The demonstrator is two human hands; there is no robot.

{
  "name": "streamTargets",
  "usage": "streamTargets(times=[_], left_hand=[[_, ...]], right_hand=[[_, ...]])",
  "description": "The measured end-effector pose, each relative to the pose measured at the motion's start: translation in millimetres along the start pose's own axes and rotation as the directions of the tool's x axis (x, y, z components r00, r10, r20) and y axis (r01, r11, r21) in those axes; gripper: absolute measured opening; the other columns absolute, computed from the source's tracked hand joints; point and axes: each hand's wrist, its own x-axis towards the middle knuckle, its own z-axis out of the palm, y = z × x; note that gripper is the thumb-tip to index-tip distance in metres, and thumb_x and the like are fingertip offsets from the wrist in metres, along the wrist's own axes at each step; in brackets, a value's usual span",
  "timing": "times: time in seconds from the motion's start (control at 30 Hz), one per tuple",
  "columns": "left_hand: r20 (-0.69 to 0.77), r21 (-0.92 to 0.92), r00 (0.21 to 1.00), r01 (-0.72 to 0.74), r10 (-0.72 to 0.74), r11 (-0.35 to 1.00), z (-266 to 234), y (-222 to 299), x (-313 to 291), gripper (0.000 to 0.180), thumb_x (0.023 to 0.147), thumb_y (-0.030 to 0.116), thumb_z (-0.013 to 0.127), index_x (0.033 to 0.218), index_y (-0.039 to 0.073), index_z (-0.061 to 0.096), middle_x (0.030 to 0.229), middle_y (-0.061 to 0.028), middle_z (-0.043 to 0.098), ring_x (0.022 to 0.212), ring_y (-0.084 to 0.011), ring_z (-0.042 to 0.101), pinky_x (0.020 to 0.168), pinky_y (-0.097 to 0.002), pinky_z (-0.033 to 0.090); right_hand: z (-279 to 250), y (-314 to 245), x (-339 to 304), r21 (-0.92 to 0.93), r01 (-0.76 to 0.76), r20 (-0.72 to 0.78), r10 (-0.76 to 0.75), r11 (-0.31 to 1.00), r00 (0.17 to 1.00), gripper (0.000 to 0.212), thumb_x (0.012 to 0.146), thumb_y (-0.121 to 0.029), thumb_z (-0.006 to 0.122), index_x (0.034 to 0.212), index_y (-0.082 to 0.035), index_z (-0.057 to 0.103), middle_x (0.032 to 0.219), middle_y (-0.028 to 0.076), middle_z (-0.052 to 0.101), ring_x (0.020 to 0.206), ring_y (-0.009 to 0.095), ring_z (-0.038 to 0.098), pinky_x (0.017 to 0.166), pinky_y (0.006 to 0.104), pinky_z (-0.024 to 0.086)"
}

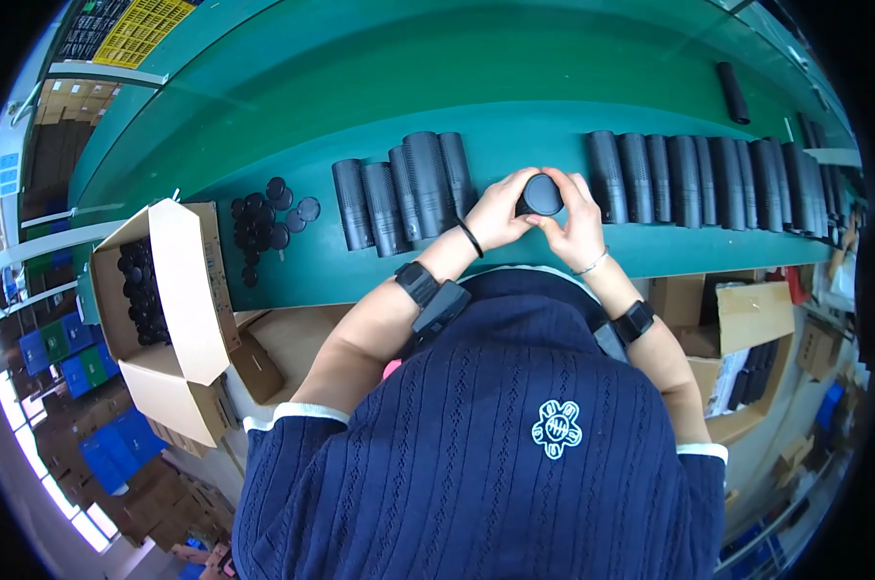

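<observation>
Both my hands wrap round a black cylinder (542, 195) at the middle of the green bench, its round cap end turned up toward me. My left hand (498, 215) is closed on its left side, and my right hand (580, 228) grips the right side, with the thumbs near each other at the front. The cylinder's lower part is hidden. Left of my hands several black textured tubes (424, 184) stand side by side. To the right runs a long row of similar tubes (684, 182). Loose round black caps (263, 217) lie in a pile at the left.
An open cardboard box (198, 300) with black caps stands at the bench's left end. One dark tube (732, 93) lies apart at the back right. Below the bench on the right is another open carton (757, 319). Blue crates (123, 447) sit at the lower left.
</observation>
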Motion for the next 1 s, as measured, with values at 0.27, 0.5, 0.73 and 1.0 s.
streamTargets(times=[0.27,0.5,0.73,1.0], left_hand=[[0.034,-0.104,0.999,0.003,0.000,0.995,-7,-8,-9,0.066,0.069,0.012,0.078,0.126,0.003,0.045,0.122,-0.0168,0.054,0.114,-0.0335,0.054,0.096,-0.0395,0.045],[0.082,-0.209,0.996,0.036,-0.019,0.977,0,2,-6,0.063,0.081,0.019,0.072,0.133,0.004,0.038,0.125,-0.0156,0.051,0.121,-0.0255,0.048,0.100,-0.0357,0.040],[0.039,-0.366,0.988,0.152,-0.148,0.918,10,-9,9,0.039,0.092,0.017,0.057,0.124,0.004,0.040,0.113,-0.0095,0.051,0.106,-0.0173,0.050,0.091,-0.0311,0.043],[0.000,-0.377,1.000,0.010,-0.010,0.926,-17,31,12,0.071,0.070,0.015,0.082,0.129,0.007,0.042,0.124,-0.0086,0.049,0.120,-0.0186,0.046,0.100,-0.0333,0.039]], right_hand=[[0,4,-14,0.433,-0.175,0.111,0.140,0.884,0.984,0.059,0.078,-0.008,0.069,0.133,-0.008,0.048,0.131,0.010,0.046,0.120,0.023,0.049,0.101,0.0363,0.042],[0,28,-17,0.579,-0.237,0.110,0.213,0.780,0.971,0.040,0.089,-0.008,0.060,0.128,-0.004,0.055,0.125,0.009,0.051,0.119,0.019,0.049,0.097,0.0300,0.043],[-1,47,-7,0.670,-0.321,0.182,0.272,0.669,0.945,0.043,0.085,-0.011,0.065,0.128,-0.009,0.058,0.124,0.007,0.051,0.119,0.018,0.046,0.101,0.0310,0.038],[15,59,-4,0.324,-0.224,0.254,0.143,0.919,0.957,0.088,0.067,-0.009,0.079,0.142,-0.002,0.033,0.136,0.016,0.047,0.130,0.026,0.042,0.107,0.0359,0.034]])
